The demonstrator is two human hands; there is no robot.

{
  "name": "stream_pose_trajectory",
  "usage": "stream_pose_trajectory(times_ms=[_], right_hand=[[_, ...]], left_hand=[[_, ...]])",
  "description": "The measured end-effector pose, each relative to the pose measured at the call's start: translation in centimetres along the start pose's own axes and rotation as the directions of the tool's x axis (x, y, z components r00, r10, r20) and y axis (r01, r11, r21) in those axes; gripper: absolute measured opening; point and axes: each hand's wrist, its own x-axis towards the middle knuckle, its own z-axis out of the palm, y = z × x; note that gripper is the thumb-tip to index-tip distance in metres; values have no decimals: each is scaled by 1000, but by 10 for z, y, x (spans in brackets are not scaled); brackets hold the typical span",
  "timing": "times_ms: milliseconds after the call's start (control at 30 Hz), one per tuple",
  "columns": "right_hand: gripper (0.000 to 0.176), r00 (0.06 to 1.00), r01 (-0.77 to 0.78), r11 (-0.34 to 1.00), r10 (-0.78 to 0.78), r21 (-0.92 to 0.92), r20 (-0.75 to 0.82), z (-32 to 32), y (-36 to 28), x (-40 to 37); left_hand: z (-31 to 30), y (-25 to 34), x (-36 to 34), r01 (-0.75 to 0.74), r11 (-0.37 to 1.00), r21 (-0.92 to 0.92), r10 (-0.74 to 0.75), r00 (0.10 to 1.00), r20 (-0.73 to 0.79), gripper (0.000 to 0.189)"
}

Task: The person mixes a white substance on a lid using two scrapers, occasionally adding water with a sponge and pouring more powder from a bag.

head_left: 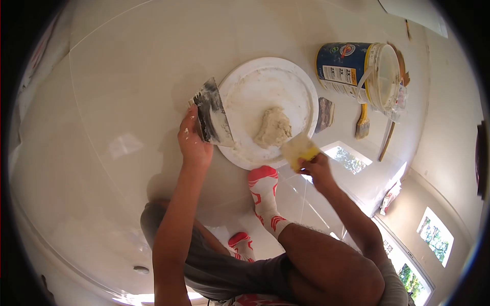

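Note:
My left hand (pixel 193 143) grips a wide metal putty blade (pixel 213 112), smeared with white paste, at the left rim of a round white lid (pixel 301 84) lying on the floor. A lump of beige putty (pixel 273 127) sits on the lid, right of its middle. My right hand (pixel 317 167) holds a small yellow scraper (pixel 299 149), whose edge touches the lid's near rim just below the putty lump.
A blue and white bucket (pixel 360 71) lies on its side beyond the lid. A paintbrush (pixel 363 122), a thin stick (pixel 388 137) and a dark scraper (pixel 324 114) lie beside it. My legs in red and white socks (pixel 265 196) rest on the glossy white floor tiles.

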Motion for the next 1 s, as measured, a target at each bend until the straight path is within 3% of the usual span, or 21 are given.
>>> stream_pose_trajectory(times_ms=[67, 167, 233, 300, 333, 367, 400, 433, 500, 533, 567, 633, 700, 733, 767, 833, 867, 967, 1000], right_hand=[[39, 976, -218, 947, 205, 234, 80, 27, 25, 7], [34, 976, -202, 913, 156, 356, 154, 42, 0, 33], [25, 994, -62, 973, 40, 221, 99, 34, -32, 52], [23, 986, 156, 985, -150, -80, 78, 26, -73, 59], [23, 985, 158, 984, -152, -84, 79, 28, -89, 55], [28, 848, 511, 680, -500, -526, 177, 30, -102, 50], [34, 605, 641, 99, -676, -761, 421, 32, -107, 48], [34, 606, 642, 98, -673, -761, 424, 38, -104, 45], [37, 371, 478, -560, -569, -677, 734, 54, -84, 27], [38, 429, 390, -677, -466, -624, 774, 53, -60, 29], [37, 556, 361, -798, -231, -482, 798, 56, -57, 27], [34, 592, 512, -613, -256, -602, 764, 48, -70, 30], [31, 664, 507, -510, -283, -695, 692, 55, -111, 19], [14, 497, 497, -535, -469, -683, 730, 58, -113, 20], [14, 497, 496, -540, -465, -680, 733, 56, -103, 27], [13, 506, 495, -669, -297, -555, 809, 50, -74, 44], [14, 525, 511, -651, -281, -561, 804, 50, -85, 41], [21, 555, 490, -527, -425, -695, 715, 59, -135, 30], [25, 469, 501, -502, -527, -705, 708, 62, -134, 32]], left_hand=[[0, 1, 1, -1, 1000, -12, 1, 1000, 2, 36], [2, 3, -2, 27, 999, -27, -25, 998, 53, 35], [7, 8, -5, 45, 999, -24, -42, 993, 108, 34], [10, 9, -7, 37, 999, -17, -35, 993, 114, 34], [10, 9, -8, 40, 999, -7, -39, 993, 115, 34], [11, 8, -7, 40, 999, -11, -39, 993, 115, 34], [11, 8, -7, 33, 999, -14, -32, 994, 106, 35], [10, 8, -6, 25, 1000, -16, -24, 995, 95, 35], [9, 9, -6, 39, 999, -14, -37, 993, 110, 36], [9, 10, -6, 51, 999, -10, -50, 990, 131, 36], [9, 10, -6, 50, 999, -10, -48, 990, 131, 36], [10, 9, -5, 50, 999, -3, -49, 994, 101, 37], [4, 8, -3, 41, 999, -18, -39, 995, 92, 37], [2, 6, -2, 30, 999, -36, -27, 996, 91, 36], [3, 5, -4, 29, 999, -42, -25, 996, 90, 36], [8, 8, -5, 36, 999, -8, -35, 994, 106, 36], [8, 8, -2, 30, 1000, -3, -29, 994, 109, 36], [1, 6, 1, 14, 1000, 14, -15, 997, 80, 37], [1, 5, -1, -3, 1000, 19, 2, 999, 47, 36]])
